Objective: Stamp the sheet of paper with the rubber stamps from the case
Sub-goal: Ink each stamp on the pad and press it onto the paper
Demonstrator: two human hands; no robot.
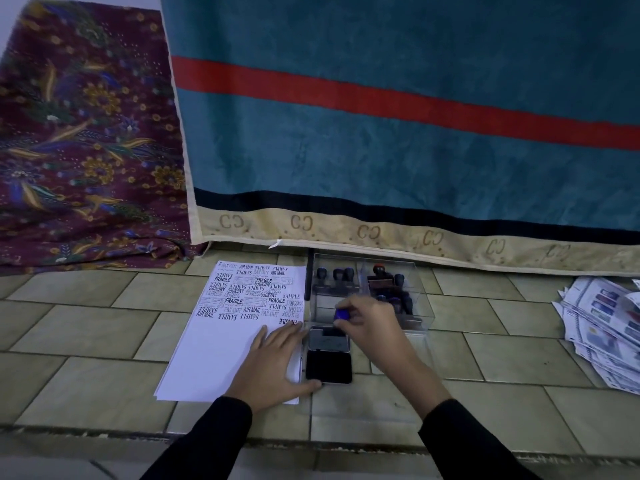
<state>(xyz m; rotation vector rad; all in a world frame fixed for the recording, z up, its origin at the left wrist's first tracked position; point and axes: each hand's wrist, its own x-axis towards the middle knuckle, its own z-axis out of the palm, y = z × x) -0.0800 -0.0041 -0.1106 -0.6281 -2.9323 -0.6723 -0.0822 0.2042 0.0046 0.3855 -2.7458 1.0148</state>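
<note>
Right hand [372, 320] pinches blue-handled rubber stamp [342, 315], fingers closed round handle, over open ink pad [328, 338] beside clear case [370, 294]. Left hand [275, 362] flat, fingers spread, pinning sheet of paper [225, 344]. Press stamp square onto pad, lift straight; aim blank lower half.
</note>
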